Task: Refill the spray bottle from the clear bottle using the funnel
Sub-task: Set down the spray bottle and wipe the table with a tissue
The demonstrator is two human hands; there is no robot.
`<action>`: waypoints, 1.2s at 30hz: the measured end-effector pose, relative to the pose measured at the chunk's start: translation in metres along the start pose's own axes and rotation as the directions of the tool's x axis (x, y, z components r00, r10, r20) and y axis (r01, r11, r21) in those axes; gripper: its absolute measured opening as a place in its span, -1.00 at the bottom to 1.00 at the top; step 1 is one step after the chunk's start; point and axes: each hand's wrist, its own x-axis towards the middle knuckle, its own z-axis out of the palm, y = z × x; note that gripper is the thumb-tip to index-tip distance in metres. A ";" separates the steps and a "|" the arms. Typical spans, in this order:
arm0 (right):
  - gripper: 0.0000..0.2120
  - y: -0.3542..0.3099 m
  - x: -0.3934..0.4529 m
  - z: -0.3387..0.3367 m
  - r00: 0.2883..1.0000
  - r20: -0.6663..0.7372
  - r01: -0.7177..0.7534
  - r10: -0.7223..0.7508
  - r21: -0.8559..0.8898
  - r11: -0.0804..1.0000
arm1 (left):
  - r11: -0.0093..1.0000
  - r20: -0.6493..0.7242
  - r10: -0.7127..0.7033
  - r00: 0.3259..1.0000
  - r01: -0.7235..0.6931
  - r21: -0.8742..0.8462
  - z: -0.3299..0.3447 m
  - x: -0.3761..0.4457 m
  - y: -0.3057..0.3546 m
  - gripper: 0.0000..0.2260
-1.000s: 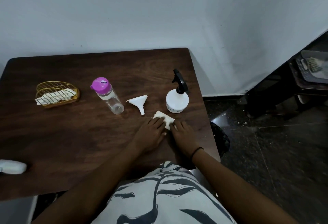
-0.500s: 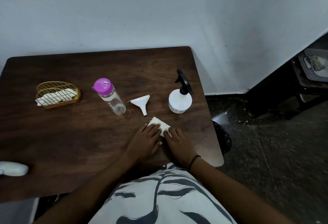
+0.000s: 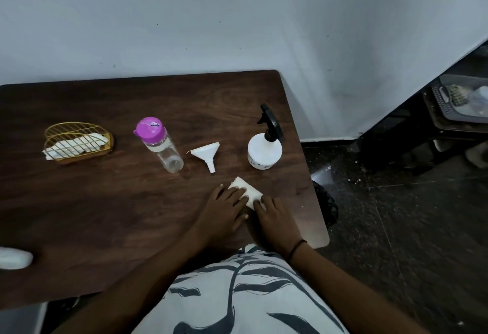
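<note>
A white spray bottle [image 3: 264, 151] with a black trigger head stands near the table's right edge. To its left a white funnel [image 3: 206, 152] lies on its side. Further left stands a clear bottle [image 3: 162, 146] with a pink cap. In front of the funnel lies a folded white cloth [image 3: 247, 191]. My left hand [image 3: 223, 212] and my right hand [image 3: 274, 218] rest flat on the cloth's near part, fingers spread, pressing it to the table. Neither hand touches the bottles or the funnel.
The dark wooden table [image 3: 105, 206] has a gold wire basket [image 3: 76, 141] with white cloth at the left. A white object [image 3: 14, 257] sits at the near left edge. A dark bin [image 3: 326, 205] stands on the floor beside the table's right edge.
Both hands stay on the cloth and have slid slightly back toward me with it. The view has shifted a little.
</note>
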 end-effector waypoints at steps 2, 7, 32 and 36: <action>-0.74 -0.008 0.001 0.006 0.999 0.033 0.030 -0.031 0.026 0.999 | 1.000 -0.050 -0.013 0.999 0.013 0.011 0.001 -0.010 -0.007 -0.63; -0.80 -0.015 0.029 0.007 0.997 0.003 0.081 -0.081 0.026 0.996 | 0.993 -0.125 -0.094 0.988 0.102 0.056 -0.007 -0.001 -0.023 -0.65; -0.80 0.002 0.007 -0.001 0.997 -0.008 -0.071 0.071 -0.053 0.996 | 0.997 -0.032 -0.016 0.999 0.018 0.075 0.001 0.022 0.001 -0.57; -0.71 0.020 0.030 -0.011 0.980 0.062 -0.180 0.188 -0.114 0.977 | 0.997 0.021 -0.042 0.999 0.041 0.066 -0.003 0.049 0.006 -0.56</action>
